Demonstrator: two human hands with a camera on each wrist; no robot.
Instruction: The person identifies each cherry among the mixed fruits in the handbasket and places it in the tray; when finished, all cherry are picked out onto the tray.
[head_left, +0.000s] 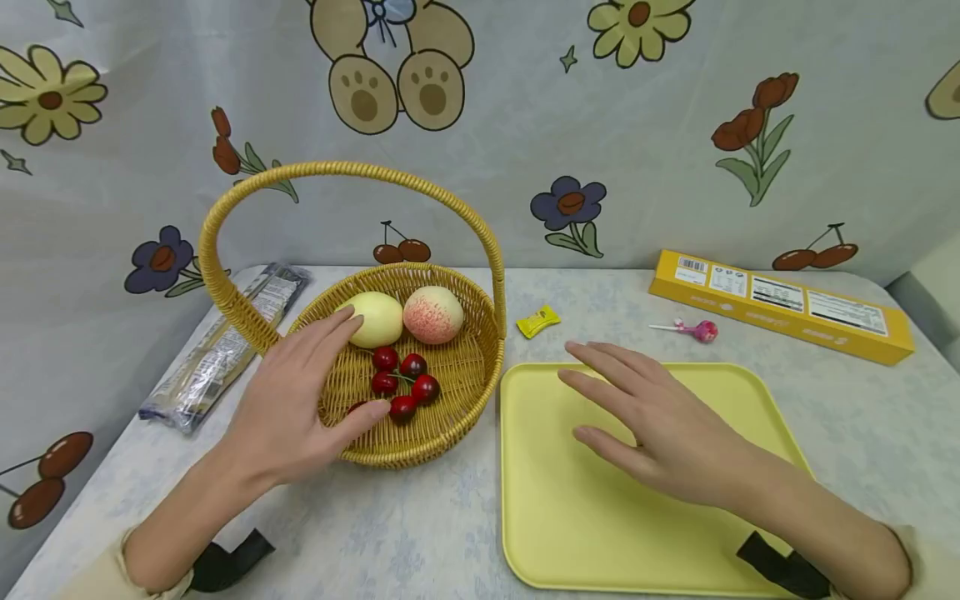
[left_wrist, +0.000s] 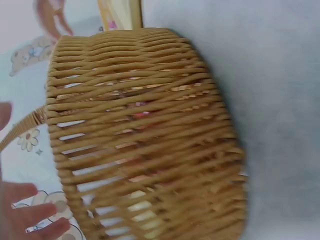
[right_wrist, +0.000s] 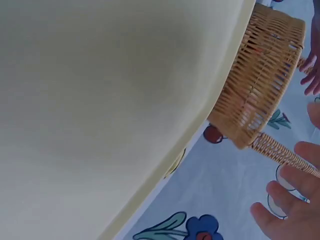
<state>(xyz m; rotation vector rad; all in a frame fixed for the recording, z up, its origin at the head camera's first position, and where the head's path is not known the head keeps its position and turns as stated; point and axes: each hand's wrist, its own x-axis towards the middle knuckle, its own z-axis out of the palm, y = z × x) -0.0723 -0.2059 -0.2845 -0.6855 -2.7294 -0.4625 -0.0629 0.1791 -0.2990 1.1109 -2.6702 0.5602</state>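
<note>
A round wicker basket (head_left: 465, 417) with a tall arched handle (head_left: 352, 169) stands left of centre. In it lie a pale yellow fruit (head_left: 378, 321), a pink-speckled peach (head_left: 433, 315) and several dark red cherries (head_left: 425, 389). My left hand (head_left: 296, 400) hovers at the basket's left side, fingers extended and thumb apart, overlapping the rim in the head view. Over the yellow tray (head_left: 570, 533) is my right hand (head_left: 652, 425), its fingers spread towards the basket, holding nothing. The left wrist view shows the basket's woven wall (left_wrist: 150, 135) close up.
Behind the tray lie a yellow-wrapped candy (head_left: 537, 321), a pink lollipop (head_left: 703, 332) and a long yellow box (head_left: 780, 307). A clear plastic package (head_left: 225, 350) rests left of the basket. A patterned cloth (head_left: 510, 125) hangs along the table's back.
</note>
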